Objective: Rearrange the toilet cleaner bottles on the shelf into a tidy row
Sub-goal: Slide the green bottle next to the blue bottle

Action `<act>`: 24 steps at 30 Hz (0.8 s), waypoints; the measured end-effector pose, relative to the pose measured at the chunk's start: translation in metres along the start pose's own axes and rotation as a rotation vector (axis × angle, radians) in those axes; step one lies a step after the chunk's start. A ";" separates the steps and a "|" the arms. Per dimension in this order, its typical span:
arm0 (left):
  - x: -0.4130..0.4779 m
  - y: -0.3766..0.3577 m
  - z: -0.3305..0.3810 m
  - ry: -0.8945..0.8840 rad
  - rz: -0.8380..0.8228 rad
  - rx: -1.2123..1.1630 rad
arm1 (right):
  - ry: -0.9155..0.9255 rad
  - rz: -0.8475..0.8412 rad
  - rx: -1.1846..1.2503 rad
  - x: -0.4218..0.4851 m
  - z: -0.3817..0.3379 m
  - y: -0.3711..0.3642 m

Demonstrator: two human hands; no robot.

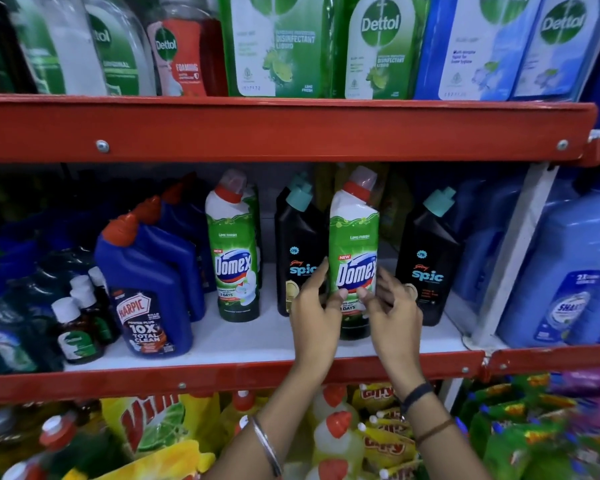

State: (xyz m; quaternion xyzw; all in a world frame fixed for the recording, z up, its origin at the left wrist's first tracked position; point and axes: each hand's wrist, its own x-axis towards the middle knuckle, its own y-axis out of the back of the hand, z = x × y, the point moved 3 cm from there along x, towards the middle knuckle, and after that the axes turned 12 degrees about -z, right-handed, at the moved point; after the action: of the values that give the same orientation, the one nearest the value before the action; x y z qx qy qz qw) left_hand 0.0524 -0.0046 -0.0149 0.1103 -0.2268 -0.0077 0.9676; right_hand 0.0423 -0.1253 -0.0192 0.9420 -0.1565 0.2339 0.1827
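A green and white Domex bottle [354, 244] stands upright near the front of the white middle shelf [257, 337]. My left hand [314, 306] grips its lower left side and my right hand [392, 306] its lower right side. A second Domex bottle [234, 251] stands further left. Black Spic bottles stand on either side of the held one: one [297, 247] just behind my left hand, another [426, 258] to the right of my right hand. Blue Harpic bottles [149, 285] line up at the left, one behind another.
The red shelf lip [222, 379] runs below my wrists. Small dark bottles [78, 323] crowd the far left, large blue jugs [568, 271] the right beyond a white upright [513, 251]. Dettol bottles fill the shelf above [291, 129]; yellow bottles and packets lie below.
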 end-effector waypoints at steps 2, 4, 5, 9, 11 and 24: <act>-0.006 0.014 0.000 0.008 0.016 -0.002 | 0.004 -0.042 0.018 -0.006 -0.008 -0.007; -0.014 0.033 0.001 0.011 0.037 -0.006 | 0.017 -0.061 0.026 -0.013 -0.019 -0.019; -0.018 0.043 0.000 0.009 0.047 -0.012 | 0.019 -0.065 0.042 -0.016 -0.024 -0.026; -0.028 0.084 -0.004 -0.011 0.097 -0.021 | 0.023 -0.086 0.155 -0.028 -0.048 -0.061; -0.031 0.103 -0.007 -0.008 0.135 0.005 | 0.038 -0.097 0.177 -0.030 -0.056 -0.081; -0.037 0.160 -0.034 0.077 0.176 0.139 | 0.013 -0.128 0.200 -0.041 -0.065 -0.156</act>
State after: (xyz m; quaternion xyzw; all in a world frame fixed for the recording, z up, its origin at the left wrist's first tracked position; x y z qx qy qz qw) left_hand 0.0285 0.1614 -0.0266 0.1569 -0.1983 0.0971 0.9626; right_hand 0.0423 0.0484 -0.0284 0.9621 -0.0708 0.2422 0.1034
